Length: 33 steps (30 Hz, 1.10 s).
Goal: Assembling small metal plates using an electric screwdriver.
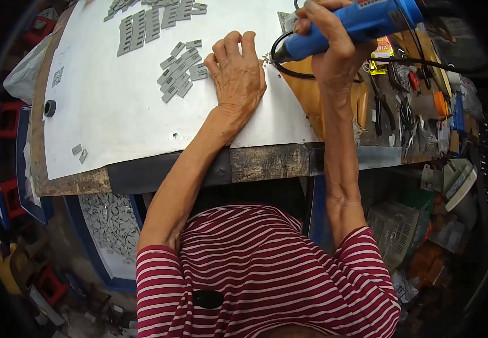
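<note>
My right hand (334, 50) is wrapped round a blue electric screwdriver (348, 25), which lies tilted with its dark nose pointing left and down toward the white sheet. My left hand (237, 76) rests palm down on the sheet with bent fingers. Their tips and whatever they hold are hidden. A few tiny metal bits, possibly screws (266, 58), lie between the left hand and the tool's nose. Left of that hand is a loose cluster of small grey rectangular pieces (177, 70). Longer rows of similar grey pieces (138, 31) lie farther back.
A black cable (297, 73) loops beside the tool. Pliers (383, 110) and other hand tools crowd the bench's right side. Two grey pieces (79, 152) and a black ring (49, 108) lie at left. Below the bench edge stands a blue tray (94, 256) of grey pieces.
</note>
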Each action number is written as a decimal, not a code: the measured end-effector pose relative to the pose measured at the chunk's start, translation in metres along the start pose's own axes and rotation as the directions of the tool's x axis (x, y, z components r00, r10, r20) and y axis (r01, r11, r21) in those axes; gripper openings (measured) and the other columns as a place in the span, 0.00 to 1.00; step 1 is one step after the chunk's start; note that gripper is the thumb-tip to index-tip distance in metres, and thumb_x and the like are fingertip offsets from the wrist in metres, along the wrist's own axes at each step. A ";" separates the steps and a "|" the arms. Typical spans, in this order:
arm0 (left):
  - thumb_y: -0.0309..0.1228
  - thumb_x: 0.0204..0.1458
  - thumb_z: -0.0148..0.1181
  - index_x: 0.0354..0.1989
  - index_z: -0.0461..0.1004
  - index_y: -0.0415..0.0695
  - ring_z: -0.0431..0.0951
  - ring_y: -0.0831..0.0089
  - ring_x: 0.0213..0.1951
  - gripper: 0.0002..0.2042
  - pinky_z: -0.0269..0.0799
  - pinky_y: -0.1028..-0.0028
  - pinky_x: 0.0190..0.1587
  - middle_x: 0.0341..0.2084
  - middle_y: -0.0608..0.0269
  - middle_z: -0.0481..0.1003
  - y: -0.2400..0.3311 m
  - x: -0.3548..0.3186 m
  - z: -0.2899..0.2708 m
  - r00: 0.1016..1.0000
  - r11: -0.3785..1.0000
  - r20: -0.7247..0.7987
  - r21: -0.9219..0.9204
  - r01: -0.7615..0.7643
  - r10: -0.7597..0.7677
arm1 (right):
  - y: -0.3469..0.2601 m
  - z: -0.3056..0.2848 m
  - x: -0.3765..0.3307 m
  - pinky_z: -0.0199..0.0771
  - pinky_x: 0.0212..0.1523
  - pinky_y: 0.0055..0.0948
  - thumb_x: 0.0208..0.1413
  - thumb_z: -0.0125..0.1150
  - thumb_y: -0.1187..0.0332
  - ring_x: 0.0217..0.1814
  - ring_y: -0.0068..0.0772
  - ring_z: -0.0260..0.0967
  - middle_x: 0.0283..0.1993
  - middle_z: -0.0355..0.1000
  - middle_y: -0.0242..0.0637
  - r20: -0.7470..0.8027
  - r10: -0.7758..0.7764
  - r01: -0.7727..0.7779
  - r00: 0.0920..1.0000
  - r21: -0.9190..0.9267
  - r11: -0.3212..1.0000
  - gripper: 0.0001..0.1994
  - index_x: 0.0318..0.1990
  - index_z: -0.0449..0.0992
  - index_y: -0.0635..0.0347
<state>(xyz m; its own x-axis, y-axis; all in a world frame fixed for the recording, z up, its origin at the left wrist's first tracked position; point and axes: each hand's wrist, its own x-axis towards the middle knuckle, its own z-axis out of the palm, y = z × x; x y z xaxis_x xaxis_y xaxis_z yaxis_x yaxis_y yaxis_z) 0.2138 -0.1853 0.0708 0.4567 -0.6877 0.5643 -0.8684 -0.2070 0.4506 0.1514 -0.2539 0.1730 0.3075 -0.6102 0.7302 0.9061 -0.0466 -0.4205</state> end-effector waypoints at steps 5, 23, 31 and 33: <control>0.24 0.39 0.54 0.41 0.66 0.41 0.61 0.61 0.41 0.17 0.57 0.64 0.43 0.37 0.55 0.62 -0.008 -0.008 -0.030 0.994 0.945 0.106 -0.326 0.040 -0.006 | -0.008 -0.014 -0.011 0.67 0.27 0.28 0.41 0.56 0.79 0.19 0.28 0.63 0.23 0.69 0.47 -0.293 0.161 -0.295 0.943 -0.504 0.812 0.06 0.29 0.68 0.68; 0.24 0.36 0.60 0.30 0.72 0.44 0.62 0.65 0.37 0.09 0.58 0.69 0.41 0.31 0.60 0.65 -0.020 -0.016 -0.031 0.986 0.922 0.160 -0.376 0.093 -0.034 | -0.019 -0.014 -0.018 0.58 0.34 0.34 0.45 0.54 0.74 0.24 0.29 0.60 0.27 0.67 0.43 -0.368 0.293 -0.384 0.883 -0.203 0.901 0.09 0.35 0.64 0.57; 0.26 0.39 0.61 0.27 0.73 0.43 0.62 0.65 0.37 0.06 0.57 0.68 0.40 0.31 0.59 0.65 -0.020 -0.016 -0.029 0.992 0.928 0.125 -0.367 0.063 -0.019 | -0.021 -0.019 -0.019 0.59 0.34 0.33 0.45 0.54 0.74 0.24 0.29 0.60 0.29 0.68 0.44 -0.356 0.301 -0.375 0.885 -0.160 0.913 0.08 0.35 0.66 0.56; 0.26 0.39 0.61 0.27 0.73 0.42 0.62 0.65 0.37 0.06 0.57 0.68 0.40 0.31 0.59 0.65 -0.020 -0.016 -0.030 0.992 0.927 0.129 -0.371 0.065 -0.018 | -0.022 -0.019 -0.019 0.59 0.34 0.33 0.45 0.54 0.74 0.24 0.29 0.60 0.29 0.68 0.44 -0.357 0.303 -0.373 0.884 -0.147 0.916 0.08 0.34 0.66 0.56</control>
<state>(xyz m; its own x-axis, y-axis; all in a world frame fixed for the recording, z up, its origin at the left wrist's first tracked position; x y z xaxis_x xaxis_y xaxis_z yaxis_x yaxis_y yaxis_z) 0.2293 -0.1492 0.0731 0.4438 -0.7676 0.4624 -0.7034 0.0213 0.7105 0.1204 -0.2567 0.1581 0.4424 -0.8354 0.3261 0.6727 0.0687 -0.7367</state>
